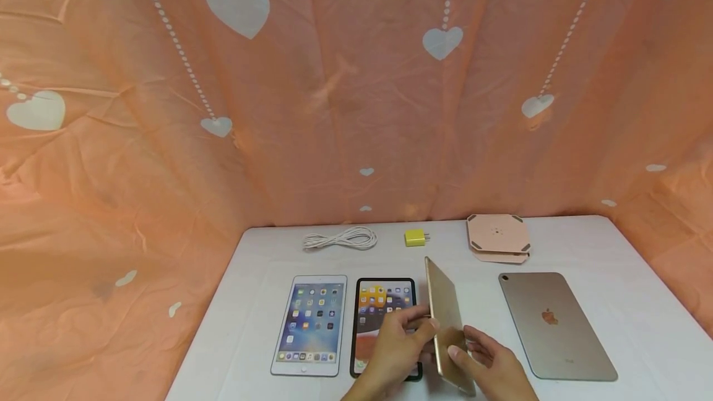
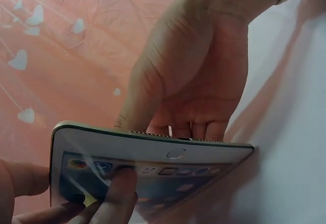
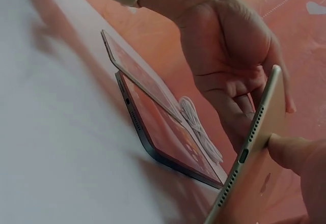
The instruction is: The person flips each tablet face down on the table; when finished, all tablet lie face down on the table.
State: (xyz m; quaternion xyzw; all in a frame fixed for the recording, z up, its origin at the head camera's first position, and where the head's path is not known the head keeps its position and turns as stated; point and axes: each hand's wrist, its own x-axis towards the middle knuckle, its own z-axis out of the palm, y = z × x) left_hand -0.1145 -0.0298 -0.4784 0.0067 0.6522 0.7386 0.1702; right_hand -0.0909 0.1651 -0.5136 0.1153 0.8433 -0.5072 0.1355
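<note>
A gold-backed tablet (image 1: 445, 317) is held up on edge, tilted, between both hands. Its screen (image 2: 175, 154), with a white frame and round home button, faces left; its gold back faces right. My left hand (image 1: 400, 342) pinches one long edge, with fingers on the screen side. My right hand (image 1: 492, 367) grips it from the back side, its thumb (image 3: 288, 150) pressed on the gold back. The right fingertips are partly hidden by the tablet. Just left of it lies a black-framed tablet (image 1: 364, 323), screen up, partly covered by my left hand.
A white tablet (image 1: 314, 320) lies screen up at the left. To the right a grey tablet (image 1: 551, 327) lies face down. Along the back of the white table (image 1: 223, 351) are a coiled white cable (image 1: 342, 238), a yellow charger plug (image 1: 414, 237) and a pink folded stand-like plate (image 1: 497, 234).
</note>
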